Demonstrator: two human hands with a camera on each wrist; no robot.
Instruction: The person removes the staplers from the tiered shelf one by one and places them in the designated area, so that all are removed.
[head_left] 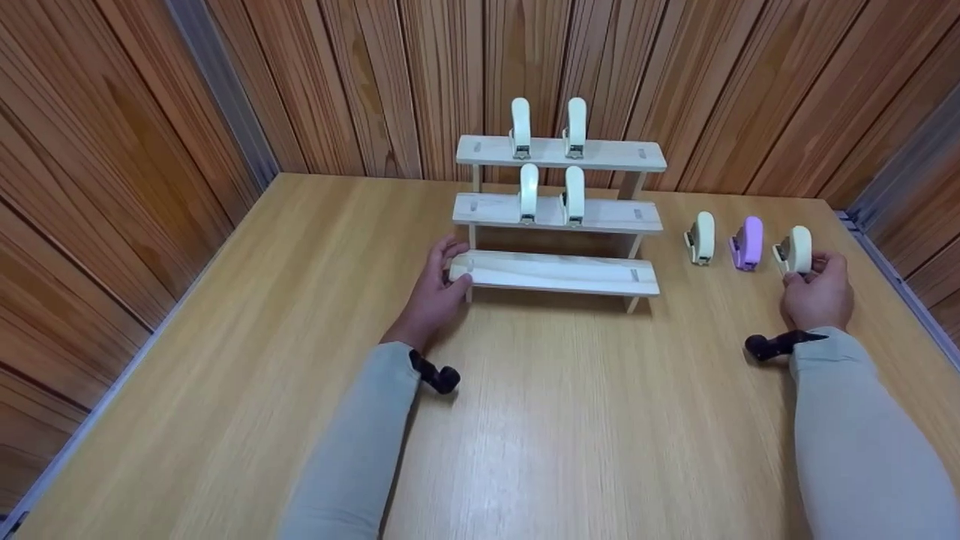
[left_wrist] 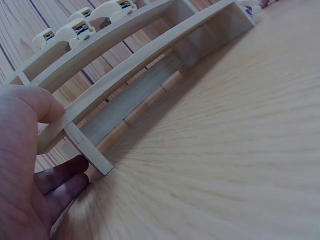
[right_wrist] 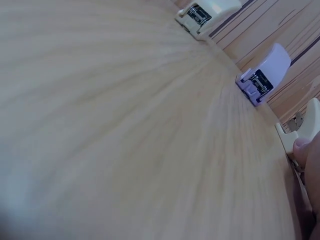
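A three-tier wooden display stand (head_left: 555, 271) stands at the back of the table. My left hand (head_left: 439, 292) grips the left end of its lowest shelf, the thumb on top and fingers round the side, as the left wrist view shows. On the top and middle shelves stand several pale staplers (head_left: 520, 127). At the right, my right hand (head_left: 819, 296) pinches a cream stapler (head_left: 800, 250) that stands on the table. Beside it is a purple stapler (head_left: 751, 241), and left of that another cream stapler (head_left: 703, 236). The right wrist view shows only part of the right hand.
The light wooden table (head_left: 525, 442) reaches back to a wood-panelled wall (head_left: 442, 82). Metal rails (head_left: 900, 277) run along the side edges. Black wrist mounts (head_left: 772, 346) sit on both forearms.
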